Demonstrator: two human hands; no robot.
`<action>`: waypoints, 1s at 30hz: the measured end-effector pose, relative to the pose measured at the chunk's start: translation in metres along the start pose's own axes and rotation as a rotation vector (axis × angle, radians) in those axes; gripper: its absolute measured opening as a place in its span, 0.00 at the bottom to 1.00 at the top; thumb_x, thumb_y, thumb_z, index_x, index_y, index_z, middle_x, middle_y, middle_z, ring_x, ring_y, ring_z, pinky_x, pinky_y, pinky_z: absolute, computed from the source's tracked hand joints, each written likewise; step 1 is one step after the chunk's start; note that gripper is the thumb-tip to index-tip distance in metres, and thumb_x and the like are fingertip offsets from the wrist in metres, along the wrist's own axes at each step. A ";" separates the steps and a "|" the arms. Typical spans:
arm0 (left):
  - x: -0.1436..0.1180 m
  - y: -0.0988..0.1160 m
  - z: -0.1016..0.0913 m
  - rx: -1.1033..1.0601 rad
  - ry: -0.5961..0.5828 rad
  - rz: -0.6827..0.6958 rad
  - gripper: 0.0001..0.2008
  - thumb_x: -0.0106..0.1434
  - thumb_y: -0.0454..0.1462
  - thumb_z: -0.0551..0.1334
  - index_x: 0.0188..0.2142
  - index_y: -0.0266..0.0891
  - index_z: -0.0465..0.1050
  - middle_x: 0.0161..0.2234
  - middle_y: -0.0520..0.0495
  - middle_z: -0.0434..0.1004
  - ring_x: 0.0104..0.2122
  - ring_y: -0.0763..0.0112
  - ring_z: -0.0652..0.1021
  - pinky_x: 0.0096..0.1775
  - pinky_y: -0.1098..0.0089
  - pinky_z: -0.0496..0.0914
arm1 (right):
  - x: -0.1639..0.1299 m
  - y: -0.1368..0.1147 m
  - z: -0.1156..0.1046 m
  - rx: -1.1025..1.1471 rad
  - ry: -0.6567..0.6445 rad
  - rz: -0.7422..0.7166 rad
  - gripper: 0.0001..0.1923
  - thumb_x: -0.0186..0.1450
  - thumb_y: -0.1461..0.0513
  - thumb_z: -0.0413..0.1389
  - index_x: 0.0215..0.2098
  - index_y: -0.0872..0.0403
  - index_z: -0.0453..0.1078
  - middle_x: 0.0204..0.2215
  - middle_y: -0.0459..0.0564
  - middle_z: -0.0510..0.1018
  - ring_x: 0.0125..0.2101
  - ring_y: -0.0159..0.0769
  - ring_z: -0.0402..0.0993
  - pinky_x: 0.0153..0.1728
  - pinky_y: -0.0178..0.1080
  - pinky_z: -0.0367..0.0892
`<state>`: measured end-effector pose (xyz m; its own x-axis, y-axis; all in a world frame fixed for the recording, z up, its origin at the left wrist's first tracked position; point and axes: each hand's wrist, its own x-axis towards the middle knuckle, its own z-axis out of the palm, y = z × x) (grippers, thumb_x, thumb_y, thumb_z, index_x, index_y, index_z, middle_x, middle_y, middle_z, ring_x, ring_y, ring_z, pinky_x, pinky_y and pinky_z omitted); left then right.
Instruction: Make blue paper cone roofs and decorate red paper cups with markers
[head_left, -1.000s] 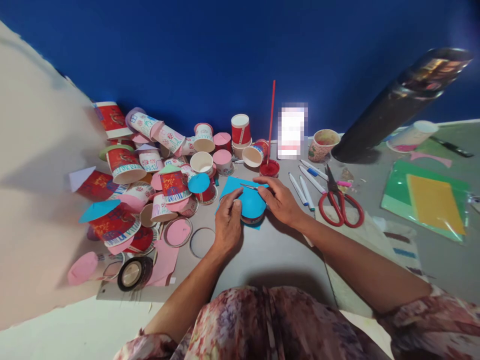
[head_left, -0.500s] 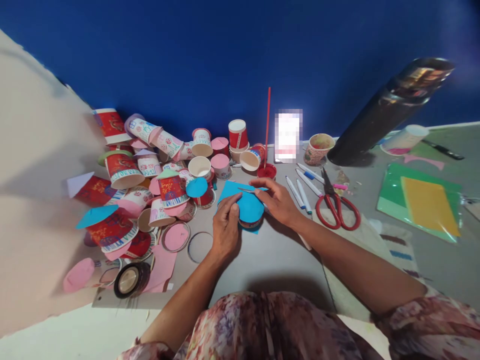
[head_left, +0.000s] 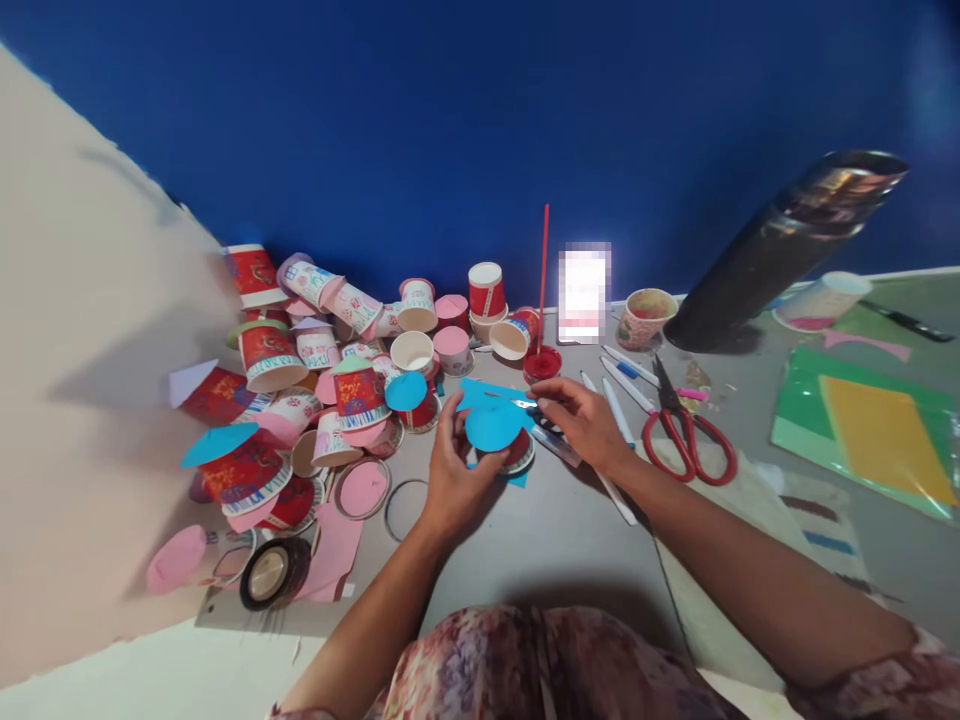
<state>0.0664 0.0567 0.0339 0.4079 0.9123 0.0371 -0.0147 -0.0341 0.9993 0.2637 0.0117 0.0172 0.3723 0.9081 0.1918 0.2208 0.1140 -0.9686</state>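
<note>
My left hand point(head_left: 452, 470) holds a blue paper disc point(head_left: 491, 425) up over a short red paper cup point(head_left: 519, 455) on the grey board. My right hand point(head_left: 581, 420) is just to the right of it, gripping a thin silver-tipped tool point(head_left: 517, 402) whose point lies over a blue paper sheet point(head_left: 480, 392). The cup is partly hidden behind the disc.
A heap of decorated red and pink paper cups point(head_left: 330, 370) fills the left. A tape roll point(head_left: 271, 572) lies near the board's front left. Red scissors point(head_left: 679, 425), white pens point(head_left: 622, 375), a red paint pot with a stick point(head_left: 541, 362), a dark cylinder point(head_left: 780, 250) and coloured sheets point(head_left: 870, 430) lie to the right.
My left hand has lifted the blue disc off the cup top and tilted it toward me. The right hand has shifted slightly right with the tool.
</note>
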 end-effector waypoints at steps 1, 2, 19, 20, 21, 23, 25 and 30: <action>0.002 0.002 -0.004 -0.117 -0.019 -0.025 0.43 0.53 0.39 0.74 0.65 0.48 0.58 0.55 0.42 0.74 0.52 0.59 0.77 0.53 0.60 0.72 | -0.001 0.000 0.000 -0.013 -0.025 -0.009 0.10 0.65 0.59 0.57 0.43 0.52 0.75 0.40 0.51 0.84 0.38 0.39 0.81 0.40 0.41 0.75; 0.004 0.005 -0.007 -0.227 -0.032 -0.060 0.41 0.53 0.38 0.74 0.64 0.48 0.60 0.54 0.44 0.76 0.50 0.60 0.79 0.52 0.60 0.73 | -0.002 0.000 0.001 -0.028 -0.055 -0.023 0.09 0.65 0.60 0.56 0.42 0.52 0.76 0.39 0.51 0.84 0.38 0.40 0.81 0.40 0.41 0.75; -0.005 -0.004 -0.008 -0.370 -0.162 -0.153 0.44 0.53 0.44 0.75 0.65 0.51 0.58 0.49 0.44 0.76 0.50 0.60 0.77 0.45 0.63 0.72 | -0.012 -0.004 0.005 -0.196 -0.009 -0.075 0.20 0.69 0.51 0.50 0.27 0.53 0.73 0.22 0.52 0.81 0.24 0.41 0.76 0.27 0.40 0.68; -0.006 -0.005 -0.008 -0.334 -0.183 -0.142 0.42 0.54 0.44 0.75 0.65 0.50 0.58 0.49 0.43 0.76 0.50 0.60 0.76 0.45 0.63 0.72 | -0.010 -0.002 0.006 -0.171 -0.002 -0.053 0.22 0.70 0.50 0.48 0.25 0.53 0.72 0.20 0.51 0.79 0.21 0.40 0.75 0.24 0.39 0.68; -0.008 -0.005 -0.008 -0.301 -0.199 -0.125 0.41 0.55 0.43 0.74 0.64 0.50 0.59 0.49 0.43 0.75 0.50 0.59 0.76 0.44 0.63 0.72 | -0.008 0.000 0.007 -0.148 0.003 -0.035 0.24 0.71 0.48 0.48 0.25 0.52 0.71 0.18 0.51 0.79 0.20 0.40 0.75 0.21 0.38 0.68; -0.009 -0.004 -0.008 -0.241 -0.210 -0.081 0.37 0.57 0.42 0.73 0.63 0.50 0.61 0.48 0.44 0.75 0.49 0.60 0.76 0.44 0.63 0.73 | -0.007 0.002 0.011 -0.117 0.008 -0.014 0.27 0.71 0.45 0.46 0.24 0.53 0.70 0.17 0.52 0.78 0.18 0.39 0.74 0.19 0.38 0.67; -0.010 -0.002 -0.009 -0.196 -0.189 -0.044 0.33 0.58 0.42 0.72 0.61 0.50 0.63 0.46 0.45 0.74 0.48 0.61 0.77 0.43 0.64 0.73 | -0.008 0.001 0.014 -0.113 0.004 -0.012 0.28 0.71 0.43 0.46 0.24 0.53 0.70 0.17 0.53 0.79 0.17 0.39 0.74 0.18 0.38 0.68; -0.011 0.006 -0.011 -0.207 -0.086 -0.047 0.28 0.60 0.45 0.71 0.57 0.46 0.68 0.43 0.47 0.77 0.40 0.66 0.79 0.40 0.67 0.73 | -0.019 -0.011 0.015 -0.226 0.001 -0.072 0.26 0.70 0.47 0.47 0.23 0.52 0.70 0.19 0.52 0.80 0.19 0.38 0.75 0.22 0.37 0.66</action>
<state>0.0517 0.0513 0.0396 0.4889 0.8723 -0.0010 -0.1770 0.1003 0.9791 0.2408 -0.0004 0.0216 0.3494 0.9003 0.2595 0.4426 0.0855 -0.8926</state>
